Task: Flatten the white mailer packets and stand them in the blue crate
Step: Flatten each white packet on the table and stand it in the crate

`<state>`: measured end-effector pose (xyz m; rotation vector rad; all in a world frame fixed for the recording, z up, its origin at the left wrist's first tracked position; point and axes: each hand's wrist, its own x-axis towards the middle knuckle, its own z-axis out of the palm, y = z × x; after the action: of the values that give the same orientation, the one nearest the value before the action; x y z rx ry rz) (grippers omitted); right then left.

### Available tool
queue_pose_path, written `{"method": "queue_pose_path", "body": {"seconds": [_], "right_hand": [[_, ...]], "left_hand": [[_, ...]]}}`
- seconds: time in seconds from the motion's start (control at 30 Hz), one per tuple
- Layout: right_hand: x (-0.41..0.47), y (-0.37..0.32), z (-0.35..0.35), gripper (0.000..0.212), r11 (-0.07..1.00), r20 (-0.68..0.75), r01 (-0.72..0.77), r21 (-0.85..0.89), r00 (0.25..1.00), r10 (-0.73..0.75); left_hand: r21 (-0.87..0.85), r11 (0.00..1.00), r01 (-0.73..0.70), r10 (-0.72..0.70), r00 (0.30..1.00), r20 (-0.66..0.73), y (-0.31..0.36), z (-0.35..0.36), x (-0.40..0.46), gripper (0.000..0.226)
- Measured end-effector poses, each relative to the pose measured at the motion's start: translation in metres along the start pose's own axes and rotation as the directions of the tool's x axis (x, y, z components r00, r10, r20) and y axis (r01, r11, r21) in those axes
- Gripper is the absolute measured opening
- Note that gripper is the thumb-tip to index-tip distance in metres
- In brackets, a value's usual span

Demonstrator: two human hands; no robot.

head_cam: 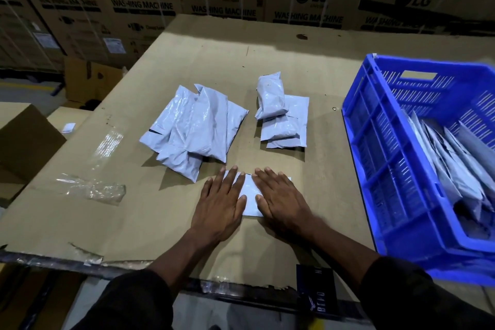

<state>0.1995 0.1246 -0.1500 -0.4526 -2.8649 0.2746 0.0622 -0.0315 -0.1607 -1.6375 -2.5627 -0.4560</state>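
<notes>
**White mailer packet under both palms, near edge of cardboard sheet**

White mailer packet: flat near the cardboard sheet's near edge, long axis apparently left–right. Left hand and right hand: fingers straight, pressing its ends. Blue crate: at the right edge, nearer the right hand, already holding upright packets.
</notes>
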Motion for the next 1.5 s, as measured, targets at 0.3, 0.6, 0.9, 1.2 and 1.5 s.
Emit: {"method": "queue_pose_path", "body": {"seconds": [0.3, 0.6, 0.9, 1.2, 1.5], "right_hand": [[-0.008, -0.006, -0.01, 0.071, 0.997, 0.018, -0.024, 0.067, 1.0, 0.023], [-0.027, 0.004, -0.02, 0.072, 0.995, 0.11, 0.1, 0.007, 0.989, -0.1], [-0.028, -0.006, -0.038, 0.05, 0.995, -0.067, 0.089, 0.052, 0.994, -0.085], [-0.036, -0.001, -0.03, 0.015, 0.767, -0.157, 0.603, -0.219, 0.754, -0.638], [-0.013, -0.013, -0.085, 0.043, 0.77, -0.154, 0.055, 0.635, 0.986, 0.057]], "left_hand": [[0.004, 1.0, 0.027, -0.028, 0.996, 0.085, 0.0, -0.001, 0.005, 0.06], [-0.006, 1.0, 0.028, -0.027, 0.992, 0.122, 0.0, -0.005, 0.002, 0.059], [-0.075, 0.989, -0.124, 0.121, 0.992, -0.043, -0.003, -0.008, -0.012, 0.066], [0.025, 0.992, -0.121, 0.123, 0.945, -0.304, -0.001, -0.011, -0.012, 0.05], [0.047, 0.999, 0.015, 0.004, 0.927, -0.375, 0.008, -0.022, -0.014, 0.066]]}}
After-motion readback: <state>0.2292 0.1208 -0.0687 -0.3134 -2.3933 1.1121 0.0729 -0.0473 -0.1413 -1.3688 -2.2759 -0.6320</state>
